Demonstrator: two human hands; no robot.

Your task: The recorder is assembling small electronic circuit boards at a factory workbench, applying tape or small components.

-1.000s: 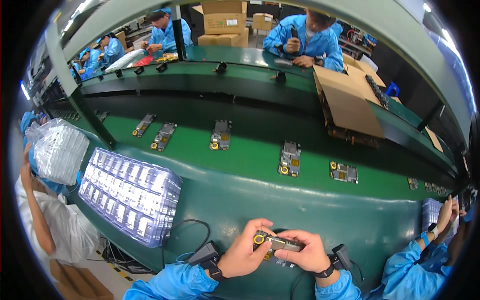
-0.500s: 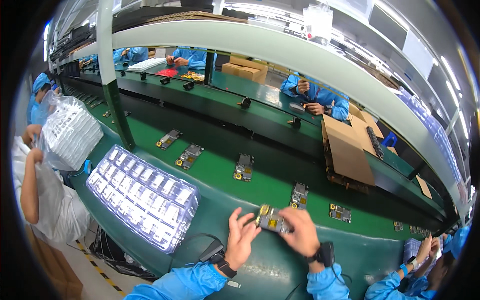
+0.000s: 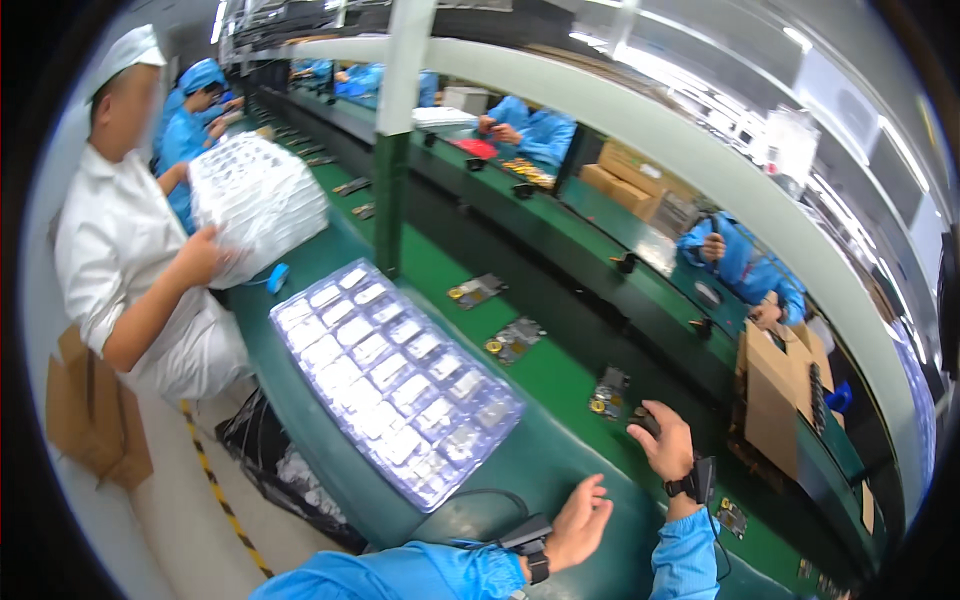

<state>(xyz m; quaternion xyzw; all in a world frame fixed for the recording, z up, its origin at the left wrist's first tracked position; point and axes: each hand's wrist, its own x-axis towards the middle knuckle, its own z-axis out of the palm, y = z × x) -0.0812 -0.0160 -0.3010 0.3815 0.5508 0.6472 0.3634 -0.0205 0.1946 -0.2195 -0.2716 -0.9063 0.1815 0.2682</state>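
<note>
Left hand (image 3: 578,527): yours, empty, fingers loosely apart, over the table (image 3: 385,525) near its strip-side edge. Your right hand (image 3: 645,422): fingers closed on a dark board (image 3: 638,421), mostly hidden, over the green strip (image 3: 555,392), in from its near edge. Just beside it, a circuit board (image 3: 609,393) lies flat. Clear tray (image 3: 512,408), white pieces in its pockets, near the table's left edge. Beyond, a person in white (image 3: 140,270) holds a plastic-wrapped stack (image 3: 262,190).

head view | worn left fisheye | faces down across bench (image 3: 540,460) | near

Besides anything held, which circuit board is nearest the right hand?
The circuit board just left of the right hand; every other board lies farther along the green belt.
</note>
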